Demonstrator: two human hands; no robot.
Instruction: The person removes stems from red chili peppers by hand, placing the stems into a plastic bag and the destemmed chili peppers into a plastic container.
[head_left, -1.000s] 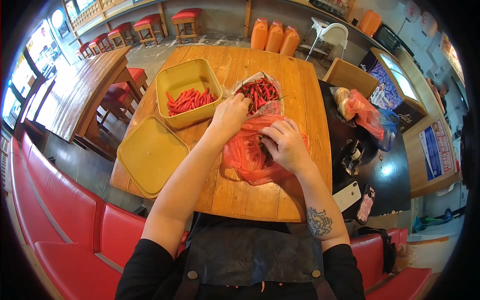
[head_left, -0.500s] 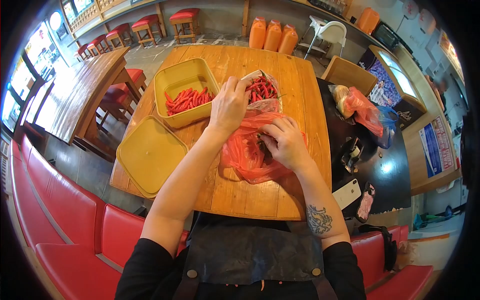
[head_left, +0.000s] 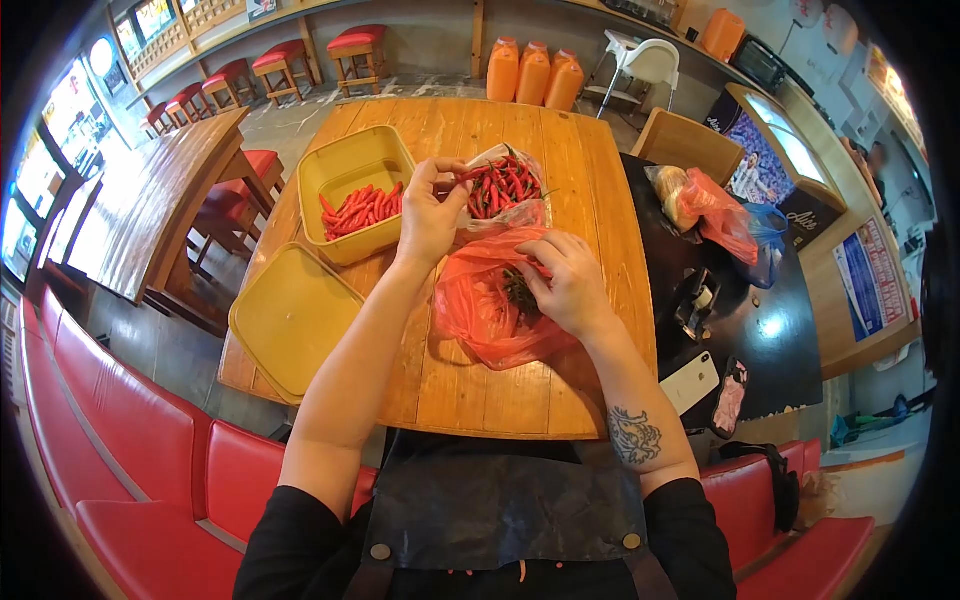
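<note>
At the near side of the table (head_left: 450, 408), I find a thin, crinkled red bag (head_left: 468, 310) with green stalks (head_left: 519, 292); the fingers of the right hand (head_left: 570, 285) curl over it, their grip hidden from me. Beyond, the left hand (head_left: 432, 222) pinches a slim chilli (head_left: 463, 178) between the tub (head_left: 345, 165) and clear bag (head_left: 507, 217). I judge the smooth, stalkless heap (head_left: 360, 212) in the rigid tub done; the clear bag's glossy, green-stalked pile (head_left: 508, 187) remains.
</note>
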